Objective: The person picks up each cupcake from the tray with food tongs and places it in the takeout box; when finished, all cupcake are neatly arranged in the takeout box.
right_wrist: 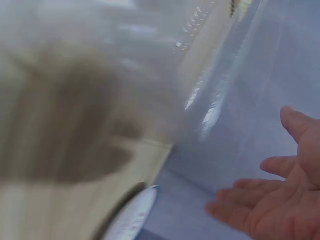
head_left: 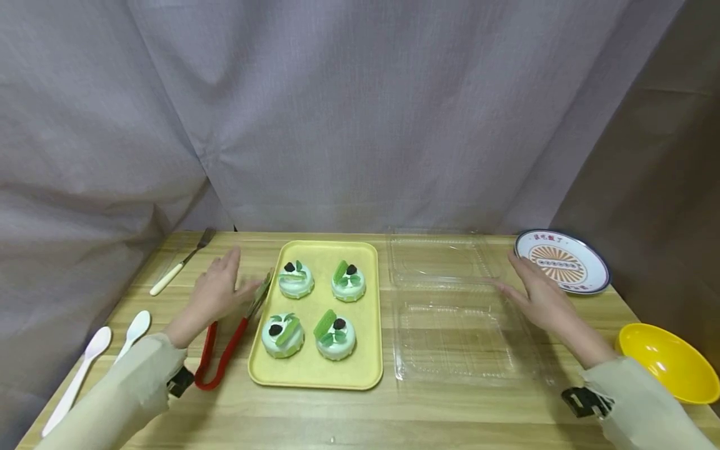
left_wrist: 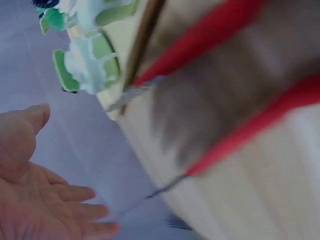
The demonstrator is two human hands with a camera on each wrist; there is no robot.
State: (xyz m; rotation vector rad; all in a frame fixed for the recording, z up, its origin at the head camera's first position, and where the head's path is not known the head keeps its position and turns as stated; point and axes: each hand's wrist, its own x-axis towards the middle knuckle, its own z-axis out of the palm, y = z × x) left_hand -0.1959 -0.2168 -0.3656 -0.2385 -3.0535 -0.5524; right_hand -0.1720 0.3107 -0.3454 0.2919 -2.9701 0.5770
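My left hand (head_left: 216,290) hovers with its fingers spread above a pair of red-handled tongs (head_left: 232,345) and holds nothing. In the left wrist view the blurred red handles lie close to that hand. Over the right edge of a clear plastic clamshell box (head_left: 455,340) is my right hand (head_left: 540,297), its fingers extended and nothing in its grasp. The box's lid (head_left: 435,259) is folded back behind its base. Between the hands, a yellow tray (head_left: 309,375) bears several small pale-green cakes (head_left: 335,337), topped with dark berries, green slices and leaves.
At the left lie two white spoons (head_left: 79,369) and a fork (head_left: 182,262) with a cream handle. A patterned plate (head_left: 557,264) sits at the back right, with a yellow bowl (head_left: 669,362) nearer the front. Grey cloth (head_left: 365,125) hangs behind the table.
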